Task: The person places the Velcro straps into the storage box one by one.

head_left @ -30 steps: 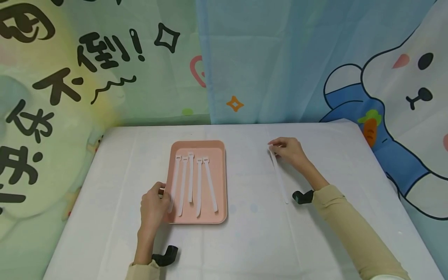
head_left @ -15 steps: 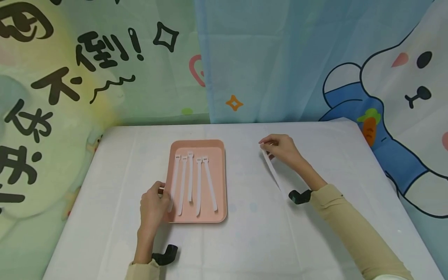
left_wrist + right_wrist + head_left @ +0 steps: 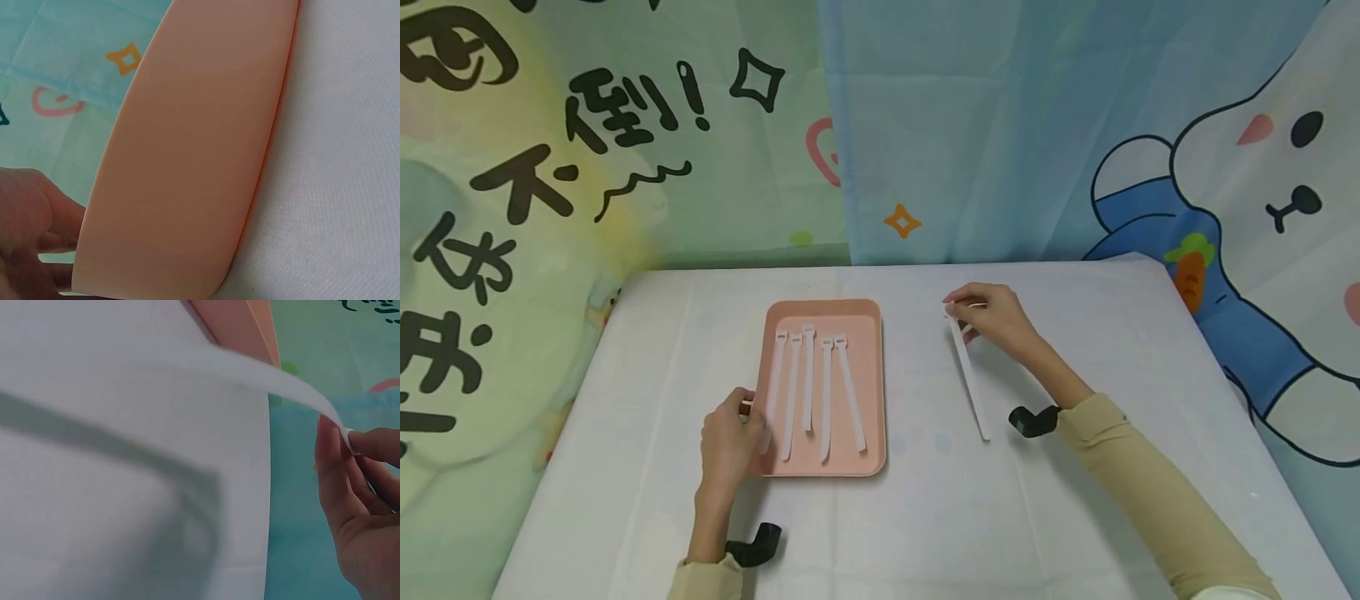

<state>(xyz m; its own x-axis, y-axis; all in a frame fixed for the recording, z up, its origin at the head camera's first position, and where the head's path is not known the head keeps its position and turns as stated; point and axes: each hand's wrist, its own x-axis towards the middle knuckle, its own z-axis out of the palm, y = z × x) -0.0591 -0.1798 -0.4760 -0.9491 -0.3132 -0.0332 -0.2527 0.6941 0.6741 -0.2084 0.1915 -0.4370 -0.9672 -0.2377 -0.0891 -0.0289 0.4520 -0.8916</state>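
Observation:
My right hand (image 3: 988, 312) pinches the slotted head end of a white strap-type cable tie (image 3: 967, 383) between thumb and fingertips, to the right of the tray. In the right wrist view, the cable tie (image 3: 269, 381) bends in a curve away from the fingertips. A pink rectangular tray (image 3: 872, 392) holds several similar white cable ties (image 3: 808, 379), laid lengthwise with their slotted heads toward the back. My left hand (image 3: 730, 437) grips the tray's left edge near its front corner. Its fingers pass behind the tray wall (image 3: 181, 150) in the left wrist view.
A white cloth (image 3: 910, 533) covers the table. Behind it hang printed curtains (image 3: 970, 150), close to the table's far edge. Each wrist carries a black camera mount, the right one (image 3: 1033, 422) low over the cloth.
My right hand has moved left with the cable tie, toward the tray, and the strap now stands out more steeply against the cloth. My left hand and the tray have stayed in place.

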